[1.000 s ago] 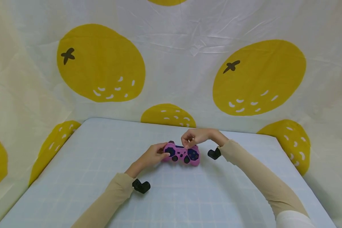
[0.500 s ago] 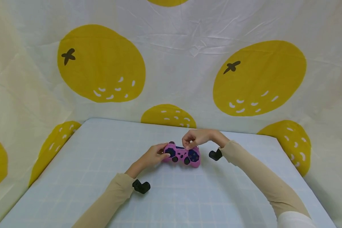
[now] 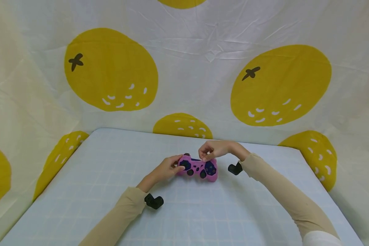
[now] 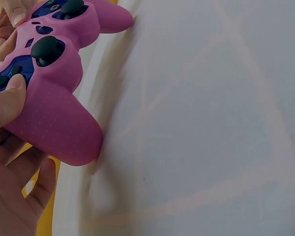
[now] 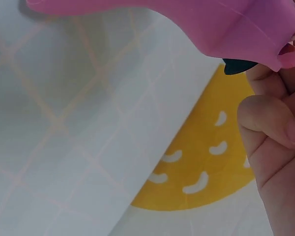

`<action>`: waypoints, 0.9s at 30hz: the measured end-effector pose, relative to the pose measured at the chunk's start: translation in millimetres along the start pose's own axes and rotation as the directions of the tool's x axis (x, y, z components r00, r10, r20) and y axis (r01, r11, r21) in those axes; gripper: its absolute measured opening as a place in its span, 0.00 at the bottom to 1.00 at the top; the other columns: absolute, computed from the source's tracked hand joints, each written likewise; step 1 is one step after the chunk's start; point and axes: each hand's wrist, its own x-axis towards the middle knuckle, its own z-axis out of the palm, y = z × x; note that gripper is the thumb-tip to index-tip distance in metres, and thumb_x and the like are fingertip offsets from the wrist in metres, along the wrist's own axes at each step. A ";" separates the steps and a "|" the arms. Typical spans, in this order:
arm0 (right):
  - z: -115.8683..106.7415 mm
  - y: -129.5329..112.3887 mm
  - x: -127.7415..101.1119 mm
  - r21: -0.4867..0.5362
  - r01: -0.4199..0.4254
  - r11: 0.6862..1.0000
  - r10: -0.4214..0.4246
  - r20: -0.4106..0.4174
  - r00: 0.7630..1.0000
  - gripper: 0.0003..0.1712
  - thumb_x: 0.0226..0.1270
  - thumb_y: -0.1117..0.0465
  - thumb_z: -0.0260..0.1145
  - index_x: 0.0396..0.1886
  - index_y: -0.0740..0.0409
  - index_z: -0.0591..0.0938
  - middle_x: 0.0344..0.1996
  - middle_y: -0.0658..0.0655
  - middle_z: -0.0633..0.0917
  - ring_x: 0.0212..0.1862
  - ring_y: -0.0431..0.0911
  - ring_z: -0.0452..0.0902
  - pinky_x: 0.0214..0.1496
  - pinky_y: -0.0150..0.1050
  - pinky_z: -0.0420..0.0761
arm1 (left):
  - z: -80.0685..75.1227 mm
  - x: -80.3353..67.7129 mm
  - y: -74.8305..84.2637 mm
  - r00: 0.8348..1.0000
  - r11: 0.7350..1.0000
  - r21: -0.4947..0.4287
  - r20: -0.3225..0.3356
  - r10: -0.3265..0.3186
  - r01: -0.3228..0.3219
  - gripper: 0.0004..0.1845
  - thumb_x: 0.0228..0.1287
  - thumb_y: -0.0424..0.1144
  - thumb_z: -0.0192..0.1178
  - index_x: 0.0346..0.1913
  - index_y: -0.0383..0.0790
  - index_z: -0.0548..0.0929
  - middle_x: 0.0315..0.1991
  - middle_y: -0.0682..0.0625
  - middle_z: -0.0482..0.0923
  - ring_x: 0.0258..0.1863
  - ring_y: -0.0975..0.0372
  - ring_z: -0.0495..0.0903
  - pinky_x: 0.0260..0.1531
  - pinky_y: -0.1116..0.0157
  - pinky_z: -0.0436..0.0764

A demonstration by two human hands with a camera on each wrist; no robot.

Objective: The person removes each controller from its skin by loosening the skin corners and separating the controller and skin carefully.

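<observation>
- The backdrop cloth point(image 3: 203, 68), white with big yellow citrus prints, hangs behind and to the sides of everything.
- The surface point(image 3: 110, 191) is pale blue with a faint grid and carries the work near its far middle.
- Two beige sleeves point(image 3: 283, 191) reach in from the near edge, each with a small black wrist camera point(image 3: 153, 201) strapped on.
- The game controller point(image 3: 198, 167) lies on the surface between the hands, face up, in a pink dotted skin with dark sticks and buttons showing through.
- The left hand point(image 3: 166, 169) has its grip closed round the controller's left handle, thumb on the dark pad and fingers curled beneath.
- The right hand point(image 3: 213, 149) comes from above; its fingertips pinch at the top edge by the right shoulder, where the right wrist view shows the pink skin lifted off a dark corner.
- Handling, as a judgement: the controller looks light and rigid, while the skin looks soft, stretchy and tacky, so it should not slip. The handles give the firmest hold; the thin skin edge suits a pinch.
</observation>
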 end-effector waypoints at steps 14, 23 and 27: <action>3.3 4.8 -8.6 -0.016 0.014 1.000 -0.015 -0.068 0.998 0.07 0.67 0.61 0.59 0.29 0.57 0.76 0.23 0.47 0.70 0.31 0.40 0.68 0.33 0.31 0.68 | 0.8 0.0 0.7 0.999 0.999 0.029 -0.010 0.041 -0.041 0.27 0.68 0.39 0.58 0.67 0.32 0.68 0.57 0.41 0.78 0.49 0.58 0.78 0.49 0.64 0.80; 3.4 6.3 -10.8 -0.030 -0.001 1.000 -0.001 -0.086 0.996 0.07 0.68 0.62 0.59 0.28 0.55 0.77 0.22 0.44 0.71 0.30 0.39 0.70 0.34 0.33 0.71 | -0.4 -0.8 0.0 0.998 0.997 0.047 -0.012 0.059 -0.059 0.27 0.68 0.39 0.58 0.67 0.33 0.68 0.58 0.42 0.78 0.50 0.57 0.78 0.47 0.66 0.79; 2.9 6.7 -12.8 -0.025 -0.006 1.000 0.004 -0.080 0.997 0.07 0.68 0.63 0.59 0.28 0.55 0.76 0.22 0.44 0.71 0.30 0.37 0.69 0.34 0.33 0.71 | 0.3 0.1 -0.4 0.999 0.997 0.053 -0.003 0.049 -0.048 0.28 0.68 0.39 0.58 0.68 0.34 0.67 0.59 0.43 0.77 0.51 0.58 0.77 0.48 0.66 0.78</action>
